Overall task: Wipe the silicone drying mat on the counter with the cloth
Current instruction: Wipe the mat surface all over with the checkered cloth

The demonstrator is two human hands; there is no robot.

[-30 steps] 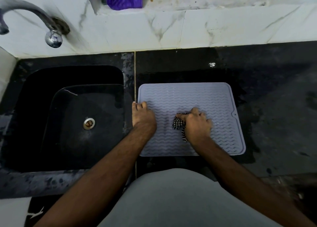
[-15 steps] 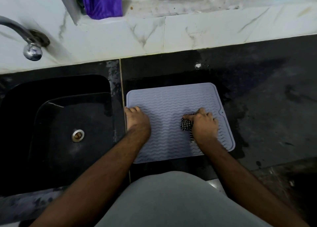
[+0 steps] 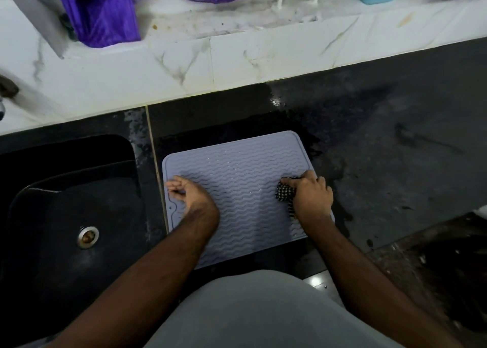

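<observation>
Two bare forearms in view, no sleeves reaching wrist or elbow. Left hand (image 3: 191, 196) bare: no ring, no watch, no band at wrist. Right hand (image 3: 312, 197) bare likewise: no glove, no jewellery visible. Fingers of left hand slightly blurred, detail of nails not readable. Pale grey garment (image 3: 263, 310) covers torso at bottom of frame: plain fabric, smooth, no print, no buttons, no seams showing. Upper arms run out of frame at bottom edge.
</observation>
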